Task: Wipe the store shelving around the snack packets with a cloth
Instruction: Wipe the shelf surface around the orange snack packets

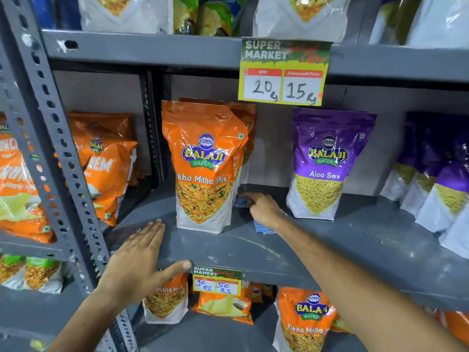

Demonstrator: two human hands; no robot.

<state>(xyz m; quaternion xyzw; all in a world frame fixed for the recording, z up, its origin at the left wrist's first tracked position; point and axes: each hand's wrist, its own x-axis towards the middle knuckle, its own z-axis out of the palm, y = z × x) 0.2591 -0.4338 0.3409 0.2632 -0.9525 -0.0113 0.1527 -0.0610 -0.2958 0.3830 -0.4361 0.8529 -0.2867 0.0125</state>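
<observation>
While the cloth sits in the gap between two packets, the relation that matters is how that gap runs from the hands.

Shelf (pixel 317 240): grey metal, running left to right across the view; its bare top lies between and in front of the packets, with pale specks scattered on the right part.

Orange packet (pixel 203 168): upright, left of the gap, more of its kind stacked close behind it.

Purple packet (pixel 327 163): upright, right of the gap, apart from the orange one.

Gap: its long axis runs near to far, from the shelf's front lip toward the back wall; the far end looks dim and narrow.

Left hand (pixel 137 260): fingers spread flat on the shelf's near left edge, thumb hooked under the lip, holding nothing; just left of the orange packet's base, not touching it.

Right hand (pixel 264 209): reaching deep into the gap, fingers curled down and pressing the cloth to the shelf; this is the nearer hand to the work.

Cloth (pixel 264 228): blue, mostly hidden under the right hand; one bit shows at the fingertips by the orange packet's base, another trails at the wrist.

Next stroke, as a judgement: along the gap's near-far axis, keeping clear of both packets so neither tips.
</observation>
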